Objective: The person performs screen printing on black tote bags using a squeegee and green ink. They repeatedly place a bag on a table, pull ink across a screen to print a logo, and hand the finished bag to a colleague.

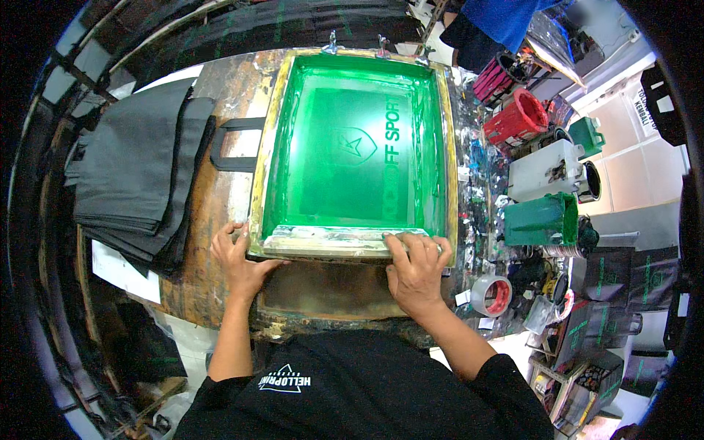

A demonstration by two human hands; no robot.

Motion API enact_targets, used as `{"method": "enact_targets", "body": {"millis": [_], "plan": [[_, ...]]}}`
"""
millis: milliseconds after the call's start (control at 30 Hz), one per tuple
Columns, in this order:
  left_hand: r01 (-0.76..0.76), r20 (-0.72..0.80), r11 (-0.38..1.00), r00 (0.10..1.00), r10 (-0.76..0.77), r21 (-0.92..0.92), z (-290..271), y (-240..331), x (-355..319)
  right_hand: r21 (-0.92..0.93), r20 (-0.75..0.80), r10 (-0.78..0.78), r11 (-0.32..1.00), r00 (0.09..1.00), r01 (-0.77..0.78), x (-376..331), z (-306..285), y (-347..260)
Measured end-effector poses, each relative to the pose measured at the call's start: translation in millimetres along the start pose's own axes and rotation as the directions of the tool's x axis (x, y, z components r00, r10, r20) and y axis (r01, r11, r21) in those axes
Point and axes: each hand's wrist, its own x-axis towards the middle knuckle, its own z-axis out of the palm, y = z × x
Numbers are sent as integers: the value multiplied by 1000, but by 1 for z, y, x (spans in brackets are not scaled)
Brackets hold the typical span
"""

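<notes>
A screen printing frame (pixel 258 169) lies on the worktable, its mesh coated in wet green ink with a dark shield emblem and lettering showing. My left hand (pixel 242 257) grips the near left corner, its fingers on the frame's side and its thumb stretched along the near edge. At the right end of that edge, my right hand (pixel 419 271) curls its fingers over the pale, ink-smeared near bar (pixel 330 242), thumb below. From under the frame's left side sticks the handle of a black fabric bag (pixel 218 147); the rest of that bag is hidden.
A stack of black fabric bags (pixel 139 161) lies to the left. Two metal clamps (pixel 332 45) stand at the frame's far edge. Along the right are a red bucket (pixel 513 121), a white container (pixel 539 172), a green container (pixel 539 222) and a tape roll (pixel 490 295).
</notes>
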Motion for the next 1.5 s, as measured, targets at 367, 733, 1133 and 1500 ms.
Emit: {"method": "enact_targets", "body": {"millis": [367,733,1133,1500], "plan": [[64,-293,957,945,-149,-281,25,-33,-19,-7,-106,-39,999,994,39,38,-56,-11],[-144,-385,674,896,-222,-724,-76,97,111,-254,-446,-233,959,864,128,167,-138,2],[250,21,967,968,-249,-54,11,30,74,-228,-314,-161,970,936,90,257,-204,8],[420,329,906,864,-381,-53,34,-6,91,-201,-421,-213,970,882,138,274,-209,14]]}}
